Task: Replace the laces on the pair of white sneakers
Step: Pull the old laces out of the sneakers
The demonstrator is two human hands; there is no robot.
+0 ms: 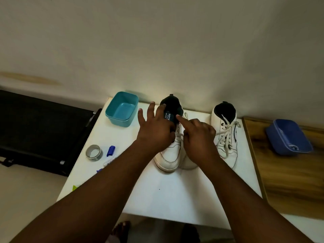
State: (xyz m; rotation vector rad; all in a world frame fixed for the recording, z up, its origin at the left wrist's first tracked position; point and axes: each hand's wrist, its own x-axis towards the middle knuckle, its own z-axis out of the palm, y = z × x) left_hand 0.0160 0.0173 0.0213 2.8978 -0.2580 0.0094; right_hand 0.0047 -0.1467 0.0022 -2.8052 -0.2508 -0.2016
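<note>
On the table (157, 199), two sneakers stand side by side, one (169, 158) left of the other (228, 137). A tub (121, 109) sits far left; tape (93, 152) and a marker (111, 150) lie near left. Both hands (156, 130) (198, 137) rest on the left sneaker.

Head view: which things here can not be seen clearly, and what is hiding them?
- Left sneaker: its lace rows, covered by the left hand and right hand.
- Tongue label: print too small and blurred to read.
- Blue marker and the items below it: partly behind the left forearm.
- Blue case: contents hidden, lid on.
</note>
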